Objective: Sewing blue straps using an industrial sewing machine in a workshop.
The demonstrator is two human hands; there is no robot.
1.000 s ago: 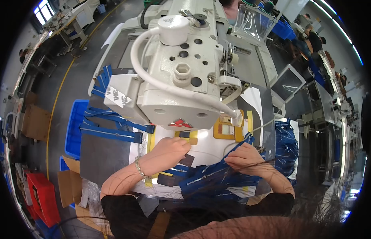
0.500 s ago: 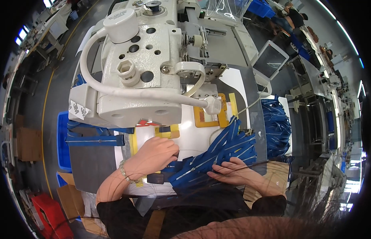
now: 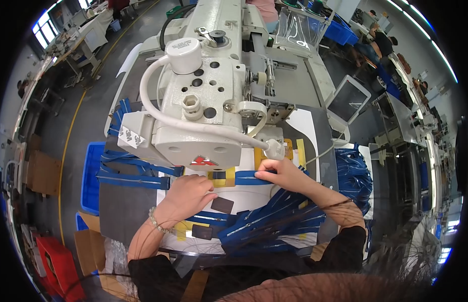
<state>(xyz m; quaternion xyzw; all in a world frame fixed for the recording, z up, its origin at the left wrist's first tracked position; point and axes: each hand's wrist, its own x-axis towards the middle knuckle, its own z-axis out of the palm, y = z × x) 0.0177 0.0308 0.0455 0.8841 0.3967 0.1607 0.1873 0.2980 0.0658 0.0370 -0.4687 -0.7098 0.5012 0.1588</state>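
Note:
My right hand pinches the end of a blue zipper strip, which lies across the white plate below the sewing machine's head. My left hand has its fingers curled, with the tips at the corner of a small dark rectangular patch; the grip itself is partly hidden. A second dark patch lies nearer to me. Between the hands is a yellow-edged template with a dark piece in it. A fanned pile of blue zippers lies below my right forearm.
The white sewing machine overhangs the work area. A yellow clamp frame sits beyond my right hand. More zippers lie at left near a blue bin; another bundle hangs at right. A screen stands at far right.
My right hand has gone from the zipper pile up to the plate, now with a zipper strip. A dark patch now shows at my left fingertips. The view has shifted.

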